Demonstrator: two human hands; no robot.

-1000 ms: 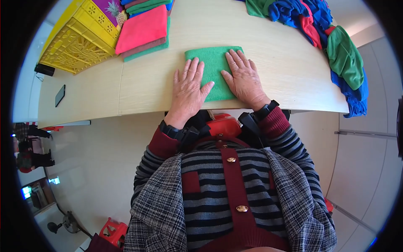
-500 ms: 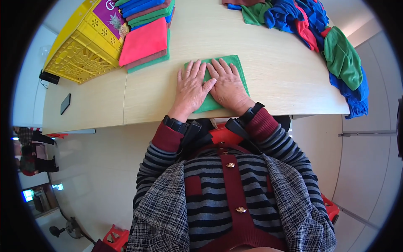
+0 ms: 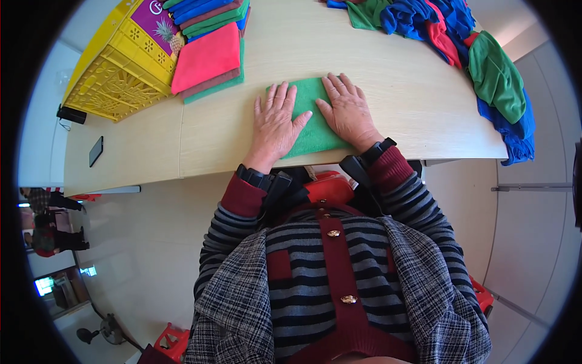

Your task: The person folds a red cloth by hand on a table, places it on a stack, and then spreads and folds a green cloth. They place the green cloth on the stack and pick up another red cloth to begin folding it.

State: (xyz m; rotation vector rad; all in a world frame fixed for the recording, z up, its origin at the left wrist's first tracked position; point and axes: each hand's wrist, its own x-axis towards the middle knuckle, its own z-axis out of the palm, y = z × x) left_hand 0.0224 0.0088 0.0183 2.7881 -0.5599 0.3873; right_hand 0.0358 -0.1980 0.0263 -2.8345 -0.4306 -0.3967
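A folded green cloth (image 3: 310,124) lies flat near the front edge of the table. On its left side rests my left hand (image 3: 276,124), palm down with the fingers stretched out. My right hand (image 3: 351,114) lies palm down over the right edge of the cloth, its fingers extended and the thumb out to the left. Between the two hands the middle of the cloth shows. Neither hand grips anything.
Left of my hands, folded cloths (image 3: 206,57) in several colours lie stacked beside a yellow plastic crate (image 3: 130,67). Loose blue, green and red cloths (image 3: 497,79) heap at the right and hang over the table edge. A phone (image 3: 96,151) lies at the left.
My right hand has slid to the right across the green cloth, away from my left hand, uncovering its middle. The left hand has barely moved.
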